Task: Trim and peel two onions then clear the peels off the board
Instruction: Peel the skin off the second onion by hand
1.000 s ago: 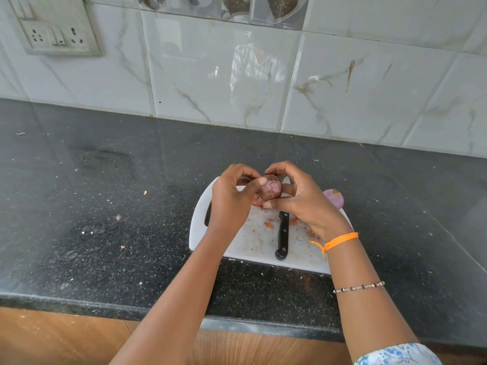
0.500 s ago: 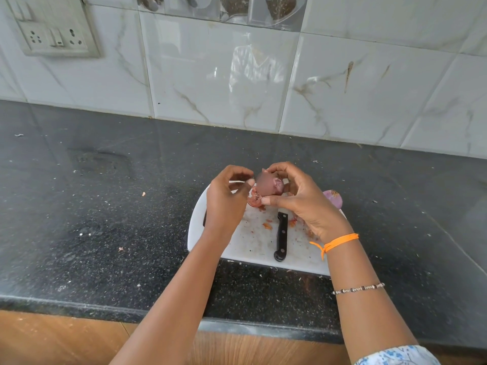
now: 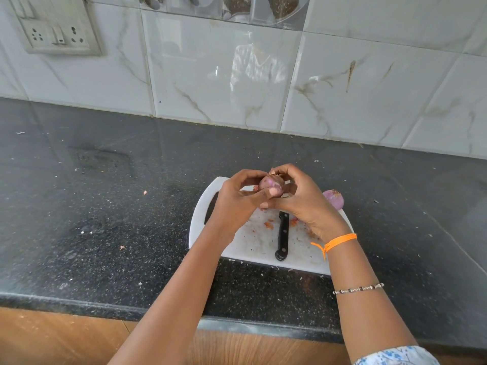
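Note:
Both hands hold a small purple onion (image 3: 271,183) above the far part of the white cutting board (image 3: 253,246). My left hand (image 3: 237,201) grips it from the left, thumb across its front. My right hand (image 3: 303,201) curls round it from the right, fingertips at its top. A second purple onion (image 3: 334,198) lies at the board's far right corner, partly hidden by my right hand. A black-handled knife (image 3: 282,235) lies on the board below the hands, its blade hidden. Small orange peel bits (image 3: 268,224) are scattered on the board.
The board sits on a black speckled counter (image 3: 105,206) near its front edge. Stray peel flecks (image 3: 144,192) lie on the counter to the left. A tiled wall with a switch panel (image 3: 56,27) stands behind.
My left hand, briefly off the onion's side with a bit of peel, has come back onto it. The onion has turned in my hands and my right fingertips now sit at its top.

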